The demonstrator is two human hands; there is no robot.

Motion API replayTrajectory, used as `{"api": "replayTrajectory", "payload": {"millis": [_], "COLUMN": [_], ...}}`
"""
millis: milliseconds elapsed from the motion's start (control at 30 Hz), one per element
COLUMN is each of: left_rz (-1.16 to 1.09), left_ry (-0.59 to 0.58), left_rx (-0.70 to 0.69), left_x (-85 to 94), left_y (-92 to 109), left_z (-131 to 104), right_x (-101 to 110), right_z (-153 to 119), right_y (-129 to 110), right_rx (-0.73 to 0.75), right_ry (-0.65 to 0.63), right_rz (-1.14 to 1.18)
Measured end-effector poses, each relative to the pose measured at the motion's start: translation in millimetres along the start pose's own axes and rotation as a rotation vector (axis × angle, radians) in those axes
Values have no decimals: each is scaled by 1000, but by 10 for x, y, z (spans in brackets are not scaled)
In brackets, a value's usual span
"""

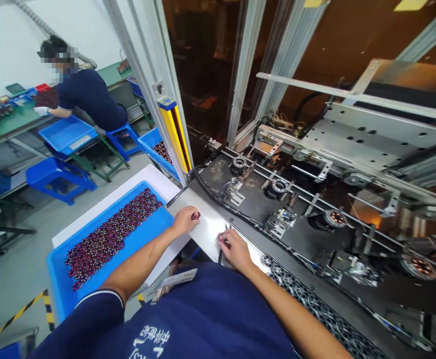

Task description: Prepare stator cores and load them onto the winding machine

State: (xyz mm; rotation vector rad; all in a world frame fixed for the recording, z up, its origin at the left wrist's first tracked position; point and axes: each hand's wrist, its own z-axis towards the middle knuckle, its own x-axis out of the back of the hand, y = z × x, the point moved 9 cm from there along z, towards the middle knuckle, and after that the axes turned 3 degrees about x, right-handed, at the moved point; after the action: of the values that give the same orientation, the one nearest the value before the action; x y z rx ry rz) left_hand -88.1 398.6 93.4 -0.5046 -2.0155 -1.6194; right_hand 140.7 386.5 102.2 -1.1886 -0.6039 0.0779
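Over the left end of the metal tray [207, 234], my left hand [185, 219] is closed on a small dark red wound part [195, 216]. Farther right, my right hand [236, 248] pinches another small reddish part [221, 238]; a dark pointed tip shows beside its fingers, too small to identify. The hands are apart. To the left, a blue bin [59, 264] holds many dark red wound parts [109, 234] packed in rows. Black and silver ring parts [304, 294] fill the tray's right stretch.
Behind the tray is a machine bed [218, 174] with fixtures, rods and cables. A metal post with a yellow light guard [175, 134] rises at its left corner. A person [91, 94] sits at a green bench at the far left, near blue stools [57, 174].
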Motion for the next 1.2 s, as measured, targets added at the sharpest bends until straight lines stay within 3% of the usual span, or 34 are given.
{"api": "replayTrajectory", "payload": {"millis": [100, 167, 233, 300, 367, 467, 533, 633, 667, 767, 833, 900, 967, 1067, 1200], "left_rz": [102, 141, 166, 179, 182, 175, 167, 161, 165, 215, 285, 376, 467, 594, 732], "left_ry": [38, 71, 96, 116, 145, 192, 188, 107, 62, -95, -206, -304, -379, -466, -547], "left_rx": [-22, -44, -78, -122, -166, -241, -328, -519, -592, -803, -910, -979, -1020, -1049, -1066], "left_x": [-86, -113, -95, -22, 110, 358, 465, 409, 316, -174, -641, -1157, -1657, -2287, -2790], "left_y": [-116, -123, -93, -33, 64, 343, 692, 1488, 1803, 2738, 3241, 3588, 3786, 3867, 3810], "left_z": [-9, -10, -32, -82, -139, -144, -47, 208, 301, 550, 684, 791, 867, 926, 961], "right_x": [-429, -597, -639, -514, -210, 530, 1193, 2336, 2693, 3712, 4172, 4446, 4592, 4686, 4719], "right_z": [313, 493, 575, 518, 329, -74, -318, -573, -626, -778, -877, -979, -1074, -1176, -1215], "right_y": [30, 23, -34, -153, -327, -621, -758, -731, -641, -228, 93, 396, 655, 954, 1220], "right_rx": [113, 160, 193, 217, 231, 231, 208, 115, 50, -132, -228, -297, -347, -392, -405], "right_ry": [-146, -187, -193, -166, -113, -14, 80, 212, 204, 215, 177, 124, 86, 62, 56], "right_rz": [-121, -180, -221, -252, -283, -344, -410, -596, -824, -1010, -1066, -1094, -1109, -1121, -1104]}}
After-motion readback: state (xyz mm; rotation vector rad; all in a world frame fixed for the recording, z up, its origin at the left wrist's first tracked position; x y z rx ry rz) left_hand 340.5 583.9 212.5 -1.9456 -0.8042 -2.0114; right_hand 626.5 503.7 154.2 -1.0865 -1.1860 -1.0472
